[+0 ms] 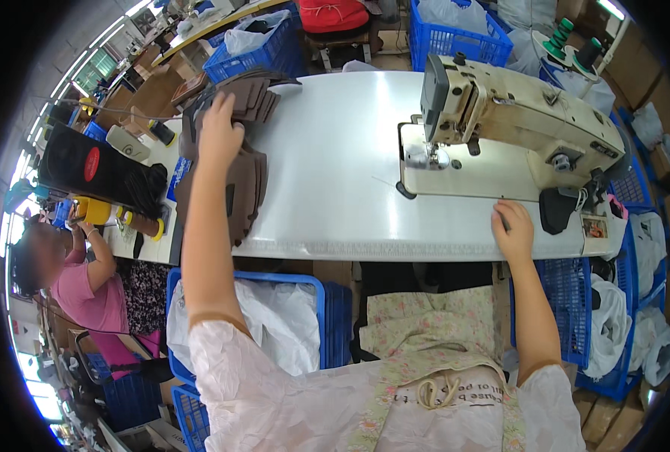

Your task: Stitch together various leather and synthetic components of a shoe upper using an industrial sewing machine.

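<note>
My left hand (220, 134) reaches to the far left of the white sewing table (335, 166). Its fingers are stretched over dark brown cut pieces (253, 102), stacked in overlapping layers, and it grips none that I can see. More brown pieces (244, 192) lie fanned nearer to me, partly behind my forearm. At the table's front right, my right hand (513, 232) rests with curled fingers beside the plate of the sewing machine (523, 113). A small dark thing shows between those fingers, too little of it to name. Under the needle I see no piece, only a loose thread end.
A black pouch-like thing (558, 209) sits by the machine's base. Green thread cones (559, 38) stand behind it. Blue crates (323, 316) with white bags flank my lap. On the left are a black machine cover (97, 166), thread spools (143, 224) and a seated person in pink (94, 286).
</note>
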Tool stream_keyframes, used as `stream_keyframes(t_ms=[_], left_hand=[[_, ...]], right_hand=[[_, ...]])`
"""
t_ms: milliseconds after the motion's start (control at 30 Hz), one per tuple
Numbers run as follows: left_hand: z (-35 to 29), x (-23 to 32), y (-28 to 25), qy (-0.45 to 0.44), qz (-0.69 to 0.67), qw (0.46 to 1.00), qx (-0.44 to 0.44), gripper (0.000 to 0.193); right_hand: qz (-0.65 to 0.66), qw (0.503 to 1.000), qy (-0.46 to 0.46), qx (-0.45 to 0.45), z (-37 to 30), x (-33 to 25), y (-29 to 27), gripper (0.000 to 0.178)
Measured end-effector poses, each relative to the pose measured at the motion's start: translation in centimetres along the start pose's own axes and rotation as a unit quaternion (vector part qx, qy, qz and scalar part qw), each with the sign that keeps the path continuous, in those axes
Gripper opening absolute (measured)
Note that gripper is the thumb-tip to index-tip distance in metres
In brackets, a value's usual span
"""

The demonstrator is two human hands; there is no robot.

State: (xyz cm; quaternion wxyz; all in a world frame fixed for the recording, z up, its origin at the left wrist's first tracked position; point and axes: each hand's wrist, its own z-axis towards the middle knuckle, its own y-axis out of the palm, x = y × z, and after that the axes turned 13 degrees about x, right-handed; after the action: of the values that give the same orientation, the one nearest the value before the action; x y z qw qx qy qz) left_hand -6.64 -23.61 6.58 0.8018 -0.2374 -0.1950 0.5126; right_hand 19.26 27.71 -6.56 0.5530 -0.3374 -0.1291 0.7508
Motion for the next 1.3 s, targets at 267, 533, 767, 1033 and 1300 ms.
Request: stream_keyframes(t_ms=[267, 533, 767, 1033, 1300], left_hand=[[10.2, -3.9, 6.2, 0.068, 0.211, 0.893, -0.392, 0.087], [8.7, -7.0, 3.0, 0.101, 0.086, 0.961, -0.244, 0.08], [8.9, -9.5, -2.4, -0.015, 0.052, 0.981, -0.187, 0.098], [9.0, -9.9, -5.8, -0.044, -0.021, 0.98, -0.192, 0.104], [10.1, -13.7, -8.2, -0.015, -0.039, 0.999, -0.025, 0.09]], right_hand=[[0.016, 1.0, 0.005, -0.001, 0.5, 0.0, -0.1, 0.017], [0.005, 1.0, 0.011, 0.005, 0.4, -0.1, -0.1, 0.017], [0.012, 1.0, 0.007, 0.019, 0.1, 0.0, -0.2, 0.015], [0.109, 0.993, -0.036, -0.002, 1.0, -3.9, 2.7, 0.016], [0.168, 0.974, -0.094, -0.118, 2.3, -12.8, 11.9, 0.059]])
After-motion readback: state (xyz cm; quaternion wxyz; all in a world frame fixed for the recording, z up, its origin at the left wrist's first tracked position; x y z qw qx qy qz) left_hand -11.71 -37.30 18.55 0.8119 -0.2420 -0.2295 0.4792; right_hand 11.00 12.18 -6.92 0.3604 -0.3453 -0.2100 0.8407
